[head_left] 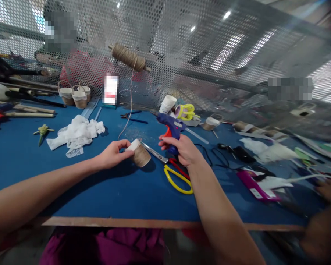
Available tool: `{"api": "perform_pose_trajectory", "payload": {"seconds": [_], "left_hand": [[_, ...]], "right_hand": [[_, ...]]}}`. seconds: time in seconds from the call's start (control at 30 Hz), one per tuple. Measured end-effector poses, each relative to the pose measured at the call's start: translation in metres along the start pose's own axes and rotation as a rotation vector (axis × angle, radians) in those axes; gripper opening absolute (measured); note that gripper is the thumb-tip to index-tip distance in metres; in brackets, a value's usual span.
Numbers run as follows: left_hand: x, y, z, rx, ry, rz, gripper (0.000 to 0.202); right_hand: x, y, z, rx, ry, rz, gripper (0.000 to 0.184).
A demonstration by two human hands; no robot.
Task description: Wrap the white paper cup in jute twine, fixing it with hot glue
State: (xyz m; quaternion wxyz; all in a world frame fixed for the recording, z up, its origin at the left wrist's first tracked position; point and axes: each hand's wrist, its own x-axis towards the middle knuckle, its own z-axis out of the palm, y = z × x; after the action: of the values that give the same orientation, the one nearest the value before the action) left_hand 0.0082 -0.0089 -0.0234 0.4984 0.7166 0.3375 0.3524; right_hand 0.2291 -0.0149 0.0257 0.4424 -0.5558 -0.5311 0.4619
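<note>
My left hand (114, 154) is closed around a small cup half wrapped in brown twine (139, 154), holding it tilted just above the blue table (99, 191). A strand of twine runs up from it to a spool (128, 57) on a rod at the mesh screen. My right hand (182, 149) grips the handle of a blue glue gun (171, 127), its nozzle pointing left. Yellow-handled scissors (175, 176) lie on the table between and below my hands.
Crumpled white cloth (77, 134) lies to the left. Small twine baskets (74, 95) stand at the back left, another basket (211, 123) and a white cup (167, 104) at the back. Clutter and packets fill the right side. A person sits behind the mesh; another person's hand (329, 191) is at the right.
</note>
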Motion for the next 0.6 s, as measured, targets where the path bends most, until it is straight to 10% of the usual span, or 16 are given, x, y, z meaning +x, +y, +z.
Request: {"api": "perform_pose_trajectory", "payload": {"seconds": [0.33,0.6], "left_hand": [[0.002,-0.018,-0.035,-0.186,-0.02,-0.106,0.015],[0.0,-0.017,-0.023,-0.226,0.021,-0.143,0.016]], "right_hand": [[-0.01,0.004,0.024,-0.022,-0.226,-0.01,0.019],[-0.029,0.002,0.023,-0.489,-0.106,-0.055,0.026]]}}
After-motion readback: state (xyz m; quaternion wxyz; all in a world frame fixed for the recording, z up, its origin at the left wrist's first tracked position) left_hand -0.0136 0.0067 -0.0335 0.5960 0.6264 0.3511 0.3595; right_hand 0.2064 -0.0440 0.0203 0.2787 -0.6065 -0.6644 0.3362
